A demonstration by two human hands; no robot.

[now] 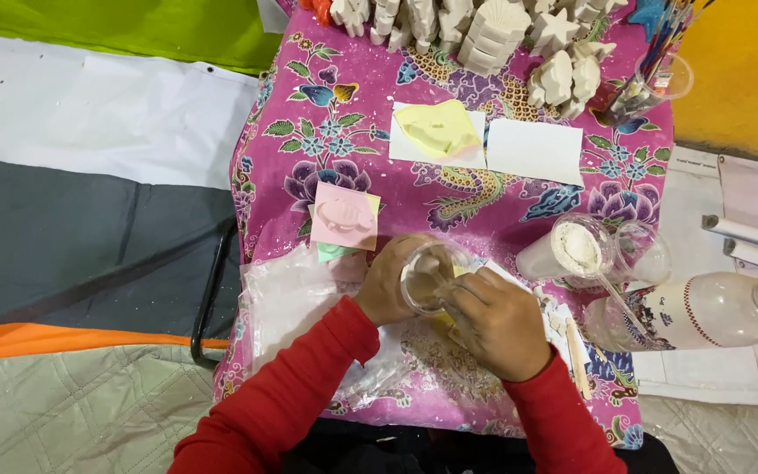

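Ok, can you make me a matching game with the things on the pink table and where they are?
Things:
1. clear cup
2. yellow mould
3. pink mould
4. bottle

Places:
A. lying on its side at the right edge
B. held between both hands
C. on white paper near the plaster figures
D. left of the hands, on the cloth

Pairs: 1-B, 2-C, 3-D, 4-A

Light falls bright and even from above, flooding the pink floral tabletop (502,211) with saturated colour. Shadows are short and soft, lying close under the hands (449,303) at the tabletop's near edge. The clear plastic bottle (704,312) to the right of the tabletop shows pale glare along its side. Focus is fairly sharp at the centre; the white plaster figures (493,35) at the tabletop's far edge look slightly soft, and the picture's corners bend a little.
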